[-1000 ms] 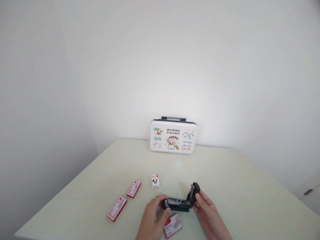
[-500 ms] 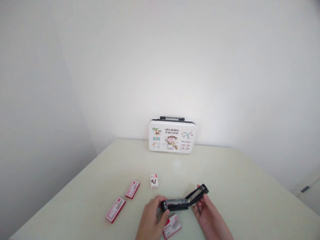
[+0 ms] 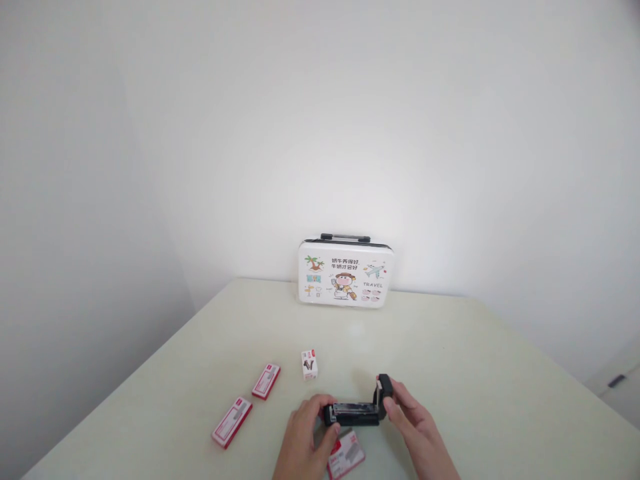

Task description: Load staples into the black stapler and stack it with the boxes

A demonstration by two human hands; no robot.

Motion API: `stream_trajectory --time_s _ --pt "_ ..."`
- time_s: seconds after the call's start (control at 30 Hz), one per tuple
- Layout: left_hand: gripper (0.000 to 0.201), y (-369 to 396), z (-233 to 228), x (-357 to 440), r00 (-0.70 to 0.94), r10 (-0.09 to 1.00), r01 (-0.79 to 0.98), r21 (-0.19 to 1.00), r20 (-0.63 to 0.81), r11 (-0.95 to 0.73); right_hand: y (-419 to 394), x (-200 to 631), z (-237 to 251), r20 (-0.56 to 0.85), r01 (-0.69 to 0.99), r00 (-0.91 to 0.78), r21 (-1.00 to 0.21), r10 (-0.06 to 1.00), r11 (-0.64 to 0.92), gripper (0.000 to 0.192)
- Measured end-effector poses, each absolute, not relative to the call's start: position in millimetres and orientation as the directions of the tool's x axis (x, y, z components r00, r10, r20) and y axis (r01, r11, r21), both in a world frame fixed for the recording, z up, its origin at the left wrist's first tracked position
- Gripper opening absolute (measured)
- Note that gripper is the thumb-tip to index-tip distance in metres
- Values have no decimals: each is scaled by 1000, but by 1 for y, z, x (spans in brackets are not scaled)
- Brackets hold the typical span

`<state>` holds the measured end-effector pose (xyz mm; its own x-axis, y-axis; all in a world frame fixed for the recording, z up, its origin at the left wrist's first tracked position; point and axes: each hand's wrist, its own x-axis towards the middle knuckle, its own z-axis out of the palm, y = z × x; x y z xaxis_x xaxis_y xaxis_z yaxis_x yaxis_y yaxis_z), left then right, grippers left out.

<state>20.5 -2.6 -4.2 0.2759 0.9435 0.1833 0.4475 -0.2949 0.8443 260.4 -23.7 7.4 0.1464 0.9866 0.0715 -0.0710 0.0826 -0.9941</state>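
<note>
Stapler (image 3: 356, 413) lies before case (image 3: 345, 272), boxes (image 3: 267, 381) to its left.

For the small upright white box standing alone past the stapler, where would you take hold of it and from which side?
Grip the small white box across its two narrow side faces, coming down from above. It stands upright and apart from the red staple boxes, so its top and sides look free. The left hand is nearer, but it holds the stapler.

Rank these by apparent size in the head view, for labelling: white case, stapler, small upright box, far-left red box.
1. White case
2. Stapler, held in both hands
3. Far-left red box, nearer the camera, so unsure
4. Small upright box
</note>
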Motion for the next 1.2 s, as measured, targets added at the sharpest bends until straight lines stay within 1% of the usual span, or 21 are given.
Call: stream_trajectory --time_s 0.07,0.1,0.2,0.3,0.4,0.5,0.57,0.63,0.67,0.73,0.77,0.83,0.87,0.9,0.97,1.07,1.13,1.2 --pt "34 -2 -5 21 286 941 452 841 179 -297 -22 251 24 186 149 29 -972 982 180 40" --pt "33 -1 -5 21 287 941 454 840 177 -296 -21 244 31 220 242 -29 -945 975 221 36" --pt "35 0 -6 21 283 943 448 845 176 -292 -17 226 45 261 445 -156 -842 953 304 28" --pt "36 0 -9 21 272 946 447 847 179 -288 -13 217 47 270 534 -205 -775 941 338 24" --pt "37 0 -11 22 259 950 460 842 177 -282 -11 219 45 274 585 -203 -736 940 341 24" --pt "38 -1 -12 24 265 948 468 836 178 -288 -12 224 43 284 638 -162 -701 945 319 27" --pt "37 -2 -10 23 250 947 459 836 203 -301 -12 228 40 288 664 -103 -693 952 281 26" --pt "39 -3 -5 22 243 937 444 831 250 -336 -12 234 35 282 680 -21 -699 959 221 22" --pt "43 -3 -1 22 267 924 436 821 274 -369 -11 238 32 270 681 19 -708 963 185 21" --pt "55 -3 9 22 419 863 431 775 282 -462 -10 245 25 233 665 83 -737 969 120 21" --pt "59 -3 15 23 525 813 434 742 252 -511 -9 249 21 213 650 106 -754 971 95 24" --pt "63 -2 24 22 704 697 446 676 139 -586 -10 255 13 182 613 137 -788 974 61 32" --pt "64 -1 27 21 755 650 454 653 79 -606 -11 257 10 171 590 150 -806 974 51 35" --pt "67 0 29 18 779 626 464 637 37 -615 -12 259 7 156 563 159 -826 975 41 39" --pt "75 1 27 8 760 650 504 622 11 -600 -18 262 2 112 500 159 -866 981 18 45" --pt "87 2 16 -14 636 771 611 592 28 -525 -29 263 -3 46 408 127 -913 991 -10 51" --pt "87 1 9 -25 564 824 657 575 52 -487 -36 260 -6 30 365 95 -931 995 -7 54" --pt "86 -1 4 -29 528 846 671 572 77 -471 -40 253 -9 35 343 63 -939 997 11 54"
